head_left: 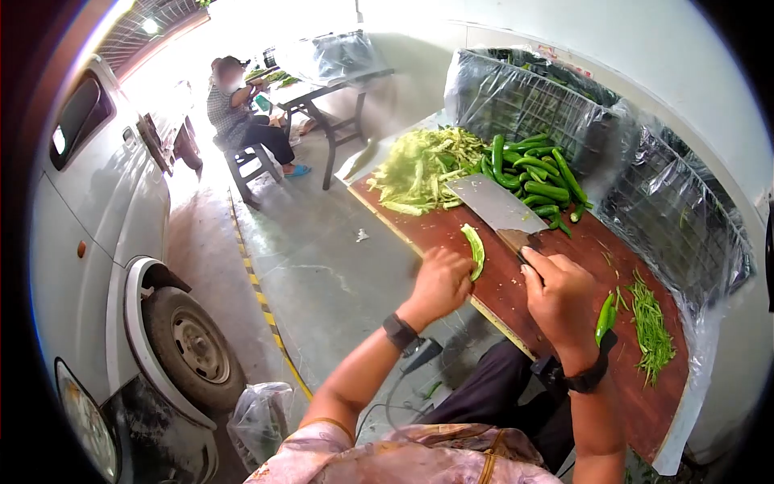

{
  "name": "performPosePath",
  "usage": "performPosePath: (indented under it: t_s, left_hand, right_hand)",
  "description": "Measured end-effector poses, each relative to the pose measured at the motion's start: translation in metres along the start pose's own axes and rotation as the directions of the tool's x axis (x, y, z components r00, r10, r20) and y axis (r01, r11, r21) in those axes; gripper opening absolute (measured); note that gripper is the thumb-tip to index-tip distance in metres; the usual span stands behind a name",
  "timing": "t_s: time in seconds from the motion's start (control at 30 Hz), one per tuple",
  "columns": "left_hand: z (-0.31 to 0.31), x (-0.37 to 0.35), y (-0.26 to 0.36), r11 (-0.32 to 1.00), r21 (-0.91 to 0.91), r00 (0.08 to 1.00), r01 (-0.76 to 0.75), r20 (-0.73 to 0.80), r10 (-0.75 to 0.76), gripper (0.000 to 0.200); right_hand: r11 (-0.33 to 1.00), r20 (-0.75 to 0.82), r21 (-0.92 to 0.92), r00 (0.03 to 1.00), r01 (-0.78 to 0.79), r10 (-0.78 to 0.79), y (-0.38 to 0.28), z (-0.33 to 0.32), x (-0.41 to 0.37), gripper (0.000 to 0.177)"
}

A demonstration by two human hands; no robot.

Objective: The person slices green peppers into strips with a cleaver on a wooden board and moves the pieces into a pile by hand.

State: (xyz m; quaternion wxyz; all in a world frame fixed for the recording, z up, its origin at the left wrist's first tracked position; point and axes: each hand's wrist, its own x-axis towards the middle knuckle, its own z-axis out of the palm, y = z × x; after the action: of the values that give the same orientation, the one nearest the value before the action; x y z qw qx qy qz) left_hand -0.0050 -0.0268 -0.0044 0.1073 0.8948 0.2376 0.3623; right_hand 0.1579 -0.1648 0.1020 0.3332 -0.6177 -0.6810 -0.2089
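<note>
My left hand [441,282] is closed at the table's near edge, its fingers on a cut-open green pepper [475,248] whose pale inside shows. My right hand [558,297] grips the dark handle of a cleaver [493,206]; its broad blade points away to the upper left, close over the board. Just beyond the blade lies a heap of whole green peppers [548,181]. Left of them spreads a pile of pale green split peppers [423,165]. One whole green pepper [605,317] rests beside my right wrist, partly hidden by it.
The reddish-brown tabletop [637,407] carries a bunch of thin green stems [650,327] on the right. Plastic-lined crates [528,105] stand along the wall. A white vehicle [105,218] is on the left. Farther back, another person [242,113] sits at a second table [314,93].
</note>
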Motion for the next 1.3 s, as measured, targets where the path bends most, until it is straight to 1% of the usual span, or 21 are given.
performPosePath:
  t_s: [0.03,0.07,0.1,0.13,0.17,0.23,0.27,0.33,0.4,0.47,0.53,0.6,0.67,0.77,0.8,0.87,0.93,1.0,1.03,1.1,1.3]
  left_hand:
    - [-0.005,0.008,-0.003,1.0,0.026,0.999,-0.013,-0.049,0.014,0.03]
    - [-0.011,0.018,-0.007,0.998,0.05,0.999,0.024,0.036,-0.026,0.034]
    - [-0.01,0.029,-0.01,0.996,0.054,0.996,-0.071,-0.043,0.073,0.032]
    - [-0.007,0.038,-0.014,0.984,0.066,0.978,-0.163,-0.121,0.171,0.029]
    - [-0.003,0.046,-0.019,0.984,0.064,0.978,-0.167,-0.119,0.173,0.029]
    - [0.007,0.058,-0.031,0.934,0.125,0.937,-0.335,-0.064,0.344,0.029]
    - [0.01,0.057,-0.034,0.932,0.125,0.935,-0.339,-0.063,0.348,0.029]
    - [0.006,0.057,-0.037,0.979,0.121,0.982,-0.163,0.114,0.15,0.029]
    - [0.004,0.051,-0.033,0.97,0.146,0.98,-0.192,0.082,0.181,0.024]
    - [0.005,0.036,-0.021,0.964,0.222,0.99,0.144,-0.029,-0.141,0.023]
    - [-0.003,0.022,-0.002,0.948,0.279,0.987,0.155,-0.072,-0.141,0.026]
    - [0.0,0.012,0.018,0.888,0.306,0.938,0.342,-0.056,-0.342,0.029]
    - [0.001,0.004,0.031,0.89,0.317,0.943,0.328,-0.053,-0.329,0.033]
    - [0.0,-0.004,0.049,0.932,0.081,0.934,0.354,0.022,-0.357,0.032]
    - [0.0,-0.007,0.053,0.933,0.081,0.935,0.351,0.025,-0.354,0.032]
    - [0.0,-0.011,0.057,0.952,-0.009,0.952,0.305,0.035,-0.305,0.029]
    - [0.003,-0.015,0.055,0.953,0.007,0.951,0.304,0.061,-0.303,0.025]
    - [0.007,-0.019,0.05,0.974,0.157,0.986,0.164,-0.042,-0.16,0.02]
    - [0.008,-0.02,0.048,0.973,0.157,0.986,0.167,-0.043,-0.162,0.02]
    - [0.01,-0.023,0.048,0.967,0.238,0.994,0.097,-0.067,-0.083,0.016]
    - [0.011,-0.024,0.048,0.97,0.232,0.991,0.073,-0.124,-0.045,0.013]
  right_hand:
    - [0.999,-0.014,0.013,0.999,-0.032,0.032,0.001,-0.007,-0.003,0.024]
    - [0.998,-0.027,0.027,0.998,-0.064,0.065,0.001,-0.015,-0.006,0.025]
    - [0.993,0.025,-0.033,0.994,-0.109,0.11,-0.001,-0.026,-0.008,0.023]
    - [0.993,0.026,-0.035,0.993,-0.115,0.116,0.001,-0.027,-0.014,0.023]
    - [0.992,0.004,-0.042,0.993,-0.116,0.117,0.004,-0.029,-0.021,0.024]
    - [0.992,-0.022,-0.05,0.993,-0.119,0.118,0.007,-0.034,-0.032,0.025]
    - [0.99,-0.024,-0.051,0.991,-0.134,0.133,0.008,-0.037,-0.036,0.025]
    - [0.987,-0.032,-0.051,0.988,-0.151,0.15,0.008,-0.043,-0.044,0.024]
    - [0.982,-0.013,-0.032,0.983,-0.184,0.184,0.005,-0.05,-0.05,0.026]
    - [0.983,0.002,-0.045,0.984,-0.176,0.176,0.002,-0.055,-0.054,0.026]
    - [0.985,0.019,-0.053,0.986,-0.165,0.166,-0.001,-0.055,-0.059,0.027]
    - [0.988,0.063,-0.075,0.988,-0.136,0.14,-0.006,-0.052,-0.064,0.026]
    - [0.991,0.077,-0.077,0.99,-0.112,0.118,-0.01,-0.047,-0.068,0.025]
    - [0.995,0.14,-0.044,0.985,-0.092,0.097,-0.016,-0.042,-0.074,0.025]
    - [0.994,0.138,-0.045,0.985,-0.096,0.101,-0.016,-0.04,-0.076,0.025]
    - [0.996,0.131,-0.044,0.988,-0.08,0.085,-0.015,-0.034,-0.078,0.025]
    - [0.997,0.131,-0.036,0.988,-0.074,0.078,-0.014,-0.036,-0.078,0.025]
    - [0.998,0.13,-0.026,0.989,-0.064,0.067,-0.015,-0.041,-0.076,0.025]
    - [0.997,0.149,-0.03,0.986,-0.067,0.071,-0.018,-0.048,-0.074,0.025]
    - [0.997,0.172,-0.033,0.982,-0.071,0.076,-0.021,-0.058,-0.072,0.025]
    - [0.993,0.272,-0.043,0.955,-0.108,0.116,-0.039,-0.069,-0.058,0.024]
